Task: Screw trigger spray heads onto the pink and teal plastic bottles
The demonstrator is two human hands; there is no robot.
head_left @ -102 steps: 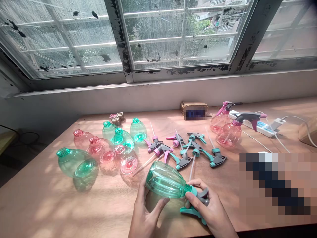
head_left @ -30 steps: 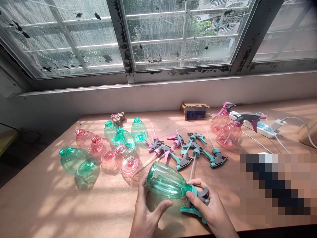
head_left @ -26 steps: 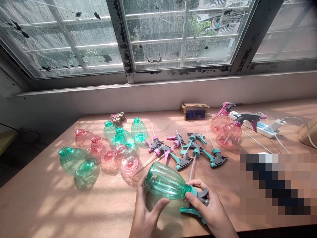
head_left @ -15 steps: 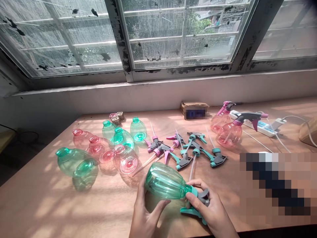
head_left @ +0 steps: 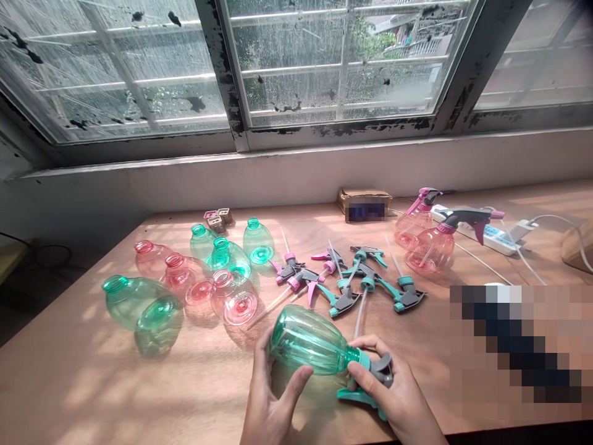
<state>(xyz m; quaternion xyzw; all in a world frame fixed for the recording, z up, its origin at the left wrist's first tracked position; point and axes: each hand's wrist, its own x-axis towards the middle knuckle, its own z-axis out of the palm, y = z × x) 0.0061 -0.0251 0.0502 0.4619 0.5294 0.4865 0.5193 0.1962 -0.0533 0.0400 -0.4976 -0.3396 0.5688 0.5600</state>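
Note:
A clear green spray bottle (head_left: 308, 340) lies on its side just above the wooden table (head_left: 92, 383), held between both hands. My left hand (head_left: 271, 402) cups the bottle's wide body, thumb on the near side and fingers behind. My right hand (head_left: 393, 395) is closed on the teal and grey trigger head (head_left: 375, 374) fitted at the bottle's neck. Beyond the hands, several loose trigger heads (head_left: 345, 281) with dip tubes lie in a heap, pink ones to the left and teal ones to the right.
Several empty green and pink bottles (head_left: 204, 278) lie at the left. Two pink bottles with trigger heads (head_left: 426, 238) stand at the back right by a white power strip (head_left: 482, 232). A small cardboard box (head_left: 365, 204) sits under the window wall. A blurred patch covers the right.
The bottle's body has turned slightly in my hands and my left thumb has shifted along it. Everything on the table stays where it was.

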